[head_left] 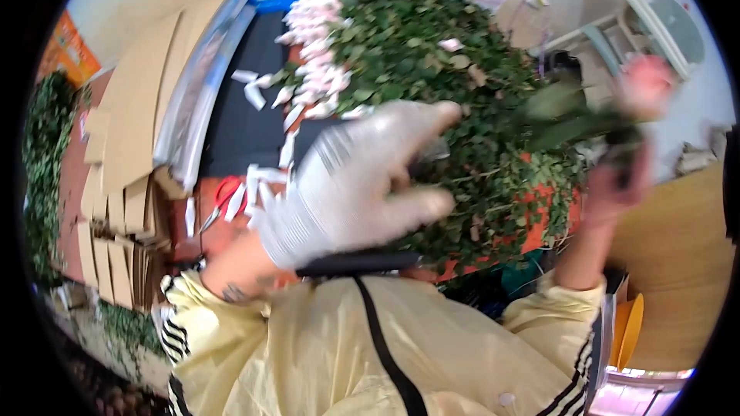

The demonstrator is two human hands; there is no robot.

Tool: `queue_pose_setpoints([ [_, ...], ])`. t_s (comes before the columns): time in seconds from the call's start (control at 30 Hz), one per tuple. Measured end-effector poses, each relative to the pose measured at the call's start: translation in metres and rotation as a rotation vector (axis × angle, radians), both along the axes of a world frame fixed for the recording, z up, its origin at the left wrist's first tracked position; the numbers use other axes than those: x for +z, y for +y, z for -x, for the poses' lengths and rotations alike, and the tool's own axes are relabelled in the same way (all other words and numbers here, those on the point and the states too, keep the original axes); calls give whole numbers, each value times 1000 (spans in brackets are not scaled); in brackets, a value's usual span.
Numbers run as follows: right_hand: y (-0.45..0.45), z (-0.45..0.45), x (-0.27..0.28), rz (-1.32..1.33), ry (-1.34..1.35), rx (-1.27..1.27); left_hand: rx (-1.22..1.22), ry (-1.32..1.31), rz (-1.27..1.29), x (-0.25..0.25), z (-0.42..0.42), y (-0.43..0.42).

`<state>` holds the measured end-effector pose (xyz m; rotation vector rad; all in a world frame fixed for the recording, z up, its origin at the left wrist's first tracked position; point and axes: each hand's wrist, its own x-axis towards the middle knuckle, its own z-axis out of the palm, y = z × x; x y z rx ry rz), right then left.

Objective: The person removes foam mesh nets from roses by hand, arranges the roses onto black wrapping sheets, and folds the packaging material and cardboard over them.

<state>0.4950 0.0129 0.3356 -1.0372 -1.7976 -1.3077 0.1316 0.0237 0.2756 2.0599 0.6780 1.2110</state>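
My left hand [354, 177], in a whitish glove with bare fingertips, is raised over the near part of the table. Its thumb and fingers are apart, with nothing visible between them. At the right, my right hand [617, 185] is closed around the stem of a pink rose [646, 86]; motion smears both. The rose's green leaves [559, 112] stick out to the left of the hand. A dark patch at the fingers is too blurred to make out. Beyond my left hand spreads a large heap of leafy stems [432, 38], with pale wrapped flower heads [314, 38] along its left side.
Red-handled scissors [226, 194] and white sleeves [262, 181] lie on the red tabletop to the left. Flattened cardboard [142, 100] and clear plastic wrap [196, 100] stand beside a black mat [243, 108]. A wooden board [678, 262] is at the right.
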Motion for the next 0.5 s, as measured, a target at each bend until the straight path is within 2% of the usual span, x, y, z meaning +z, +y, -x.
queue_pose_setpoints([
  [0.07,6,-23,48,-248,5,-179,-33,298,239,-9,38,10],
  [0.13,-9,21,107,38,242,193,70,419,106,-85,60,13],
  [0.17,-12,44,108,-98,43,-13,56,533,222,-100,61,7],
  [0.2,-10,68,104,312,211,266,39,642,332,-113,60,2],
  [0.23,-22,-42,88,478,278,177,48,634,346,-140,57,-3],
  [0.3,-5,87,22,658,-407,142,199,637,181,-185,47,-15],
  [0.33,7,126,-14,866,-427,295,204,625,191,-187,43,-21],
  [0.37,14,154,-56,943,-378,454,183,712,271,-186,38,-25],
  [0.4,20,172,-90,977,-449,392,166,799,354,-182,33,-26],
  [0.43,25,190,-125,1011,-522,331,12,1001,525,-165,33,-21],
  [0.47,30,207,-159,1043,-597,272,25,995,540,-169,35,-22],
  [0.5,37,219,-178,1232,-656,193,24,937,520,-175,37,-25],
])
